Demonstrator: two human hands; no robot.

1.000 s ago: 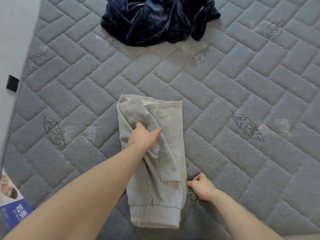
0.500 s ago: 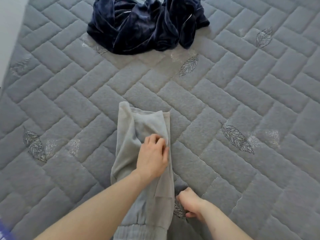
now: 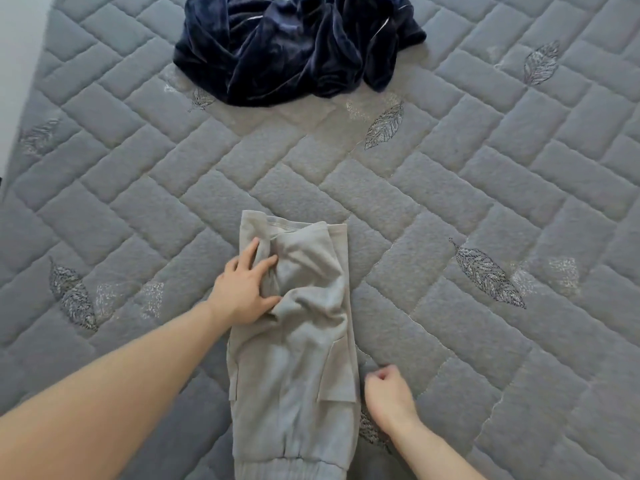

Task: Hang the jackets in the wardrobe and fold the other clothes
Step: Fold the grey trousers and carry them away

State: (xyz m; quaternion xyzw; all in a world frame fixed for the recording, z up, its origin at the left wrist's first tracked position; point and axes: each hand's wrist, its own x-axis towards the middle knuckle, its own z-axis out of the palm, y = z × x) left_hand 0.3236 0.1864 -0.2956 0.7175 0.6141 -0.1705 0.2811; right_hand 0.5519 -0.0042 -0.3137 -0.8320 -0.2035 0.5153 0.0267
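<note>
grey trousers (image 3: 294, 358) lie folded lengthwise on the mattress (image 3: 485, 202), at 6 o'clock. left hand (image 3: 246, 289) presses the upper fold, fingers straight. right hand (image 3: 388, 393) curled, holding nothing, beside the right edge. navy garment (image 3: 294, 46) heaped at 12 o'clock.

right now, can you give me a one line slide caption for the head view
Left hand presses on grey sweatpants on a quilted mattress; right hand curled beside them, navy garment heaped beyond.
</note>
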